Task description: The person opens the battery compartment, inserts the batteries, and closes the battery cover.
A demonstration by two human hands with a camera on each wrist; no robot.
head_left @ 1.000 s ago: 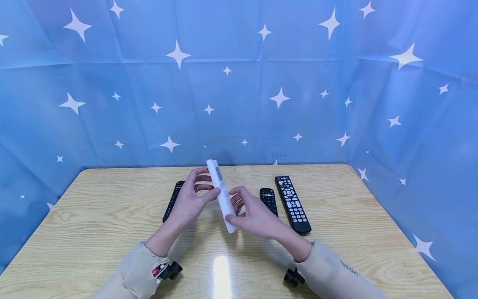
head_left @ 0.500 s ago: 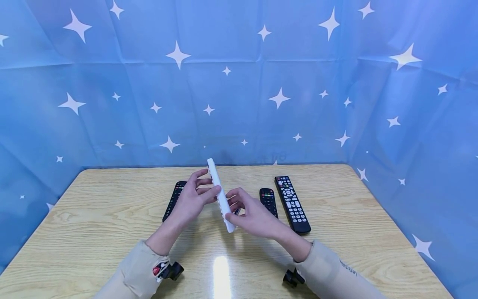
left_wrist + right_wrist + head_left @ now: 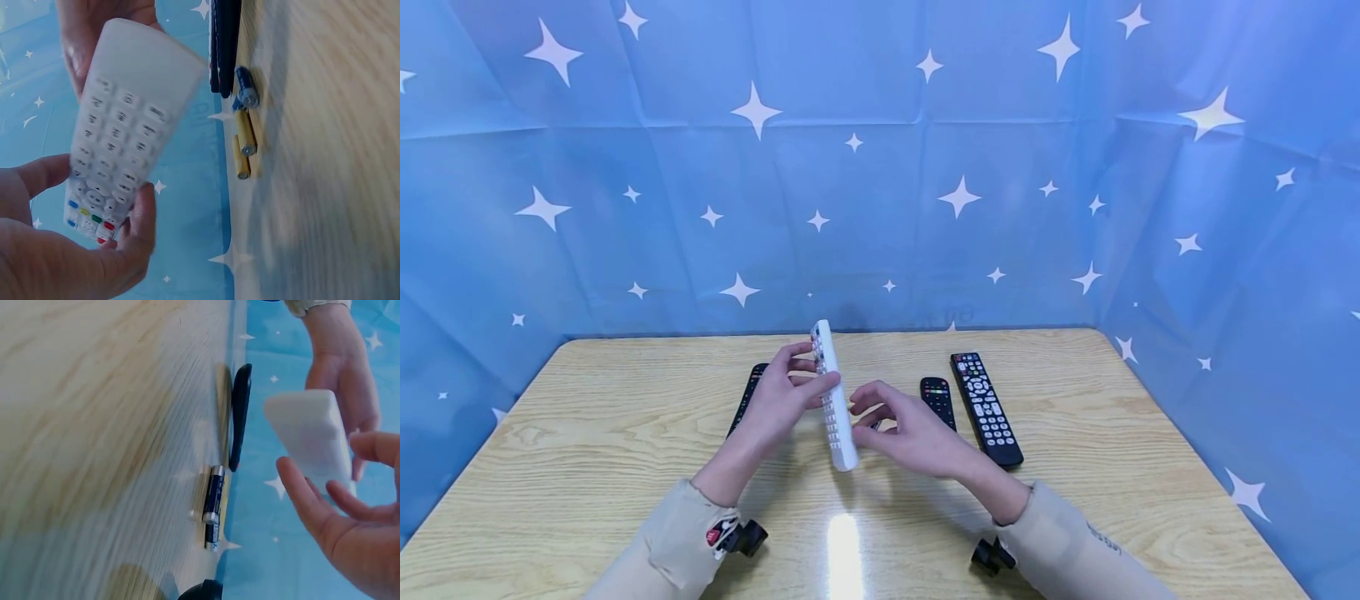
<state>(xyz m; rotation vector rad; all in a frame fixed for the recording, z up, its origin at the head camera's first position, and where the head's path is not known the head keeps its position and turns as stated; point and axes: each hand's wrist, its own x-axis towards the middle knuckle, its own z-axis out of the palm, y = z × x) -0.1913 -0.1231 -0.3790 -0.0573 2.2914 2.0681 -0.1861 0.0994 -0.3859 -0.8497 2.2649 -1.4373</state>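
A white remote control (image 3: 837, 408) stands tilted on edge above the table, gripped by my left hand (image 3: 781, 397) between thumb and fingers. In the left wrist view the remote's button face (image 3: 115, 134) shows, with coloured keys close to the left fingers. Beside the remote's lower end is my right hand (image 3: 913, 429), its fingers loosely bent and spread apart. The right wrist view shows the remote's plain back (image 3: 312, 428) near those fingers. On the table under the hands lie yellow batteries (image 3: 245, 133) and dark blue batteries (image 3: 214, 495), mostly hidden in the head view.
Right of the hands lie a small black remote (image 3: 937, 402) and a longer black remote (image 3: 987, 408) with white keys. Another black remote (image 3: 749, 396) is partly covered by the left hand. A blue star-patterned curtain (image 3: 880, 167) surrounds the wooden table (image 3: 587, 450).
The white remote has turned so its key side shows toward the left, and its lower end has swung left. My right fingers have come away from it; the left hand keeps its grip.
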